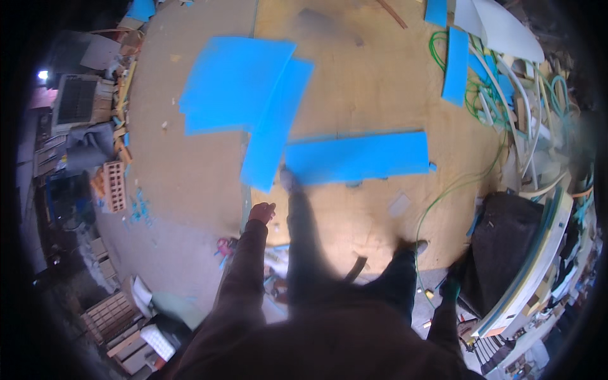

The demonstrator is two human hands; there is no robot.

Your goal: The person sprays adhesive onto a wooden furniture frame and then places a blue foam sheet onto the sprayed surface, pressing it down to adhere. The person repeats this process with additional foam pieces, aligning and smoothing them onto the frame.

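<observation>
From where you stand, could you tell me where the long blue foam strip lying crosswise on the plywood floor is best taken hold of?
Probably at its near long edge, about mid-length. The long blue foam strip lies flat on the plywood floor, broad face up, its left end beside the other blue sheets. The left hand hangs empty nearest; coming from the near side, fingers could slip under that free edge.

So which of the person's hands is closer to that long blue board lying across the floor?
The left. The left hand hangs just below and left of the long blue board. The right hand is much lower, off to the right beside a black block.
</observation>
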